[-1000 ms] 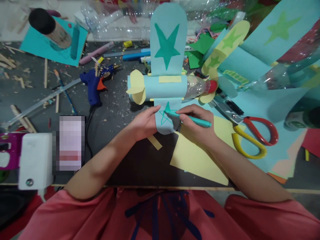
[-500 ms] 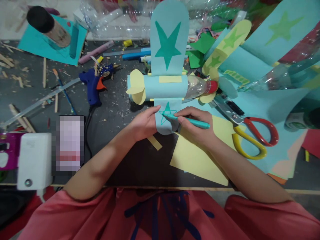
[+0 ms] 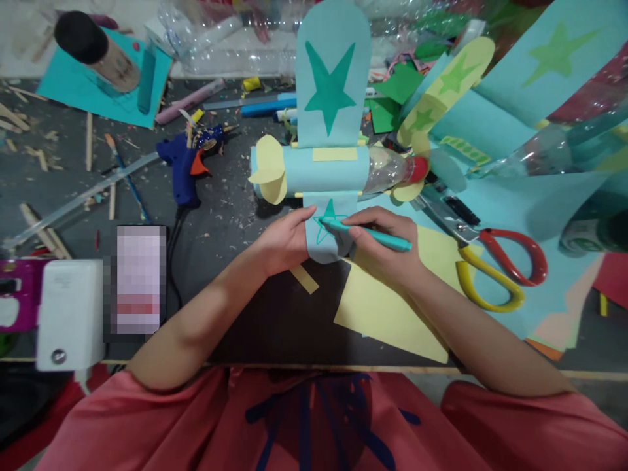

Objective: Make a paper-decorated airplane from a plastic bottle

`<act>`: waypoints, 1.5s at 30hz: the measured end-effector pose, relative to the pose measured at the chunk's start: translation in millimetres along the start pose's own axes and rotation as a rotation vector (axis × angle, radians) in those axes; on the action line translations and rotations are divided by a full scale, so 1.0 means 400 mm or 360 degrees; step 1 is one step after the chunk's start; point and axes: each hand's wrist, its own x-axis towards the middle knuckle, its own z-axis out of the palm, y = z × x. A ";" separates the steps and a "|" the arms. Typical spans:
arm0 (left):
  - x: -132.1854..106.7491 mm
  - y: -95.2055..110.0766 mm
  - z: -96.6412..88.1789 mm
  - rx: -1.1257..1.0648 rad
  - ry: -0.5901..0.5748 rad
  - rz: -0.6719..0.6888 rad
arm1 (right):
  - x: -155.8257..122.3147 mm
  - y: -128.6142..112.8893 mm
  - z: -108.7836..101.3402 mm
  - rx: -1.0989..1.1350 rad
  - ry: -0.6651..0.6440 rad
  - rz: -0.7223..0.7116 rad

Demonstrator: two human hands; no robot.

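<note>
In front of me lies a toy airplane (image 3: pixel 326 170) made from a plastic bottle wrapped in light blue paper, with a red cap at its right end. Its far paper wing (image 3: pixel 333 127) carries a filled green star. The near wing (image 3: pixel 328 252) shows an outlined star, its top point coloured in. My left hand (image 3: pixel 287 242) grips this wing's left edge, thumb on top and the other fingers partly hidden beneath. Pinched in my right hand (image 3: pixel 387 242) is a teal marker (image 3: pixel 387 239), its tip on the star.
A blue glue gun (image 3: pixel 184 167) lies at the left, near a phone (image 3: pixel 138 281) and a white power bank (image 3: pixel 71 314). Scissors (image 3: pixel 510 261) with red and yellow handles rest at the right. Yellow paper (image 3: pixel 383 314) sits under my right forearm. Another paper-and-bottle plane (image 3: pixel 490 121) stands back right.
Almost nothing differs. The marker tip stays on the star's left part, and both hands keep their places while the whole view shifts very slightly.
</note>
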 end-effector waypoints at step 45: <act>-0.010 0.000 0.021 0.0024 0.0186 0.0042 | 0.003 -0.007 0.002 -0.0041 -0.0012 -0.0055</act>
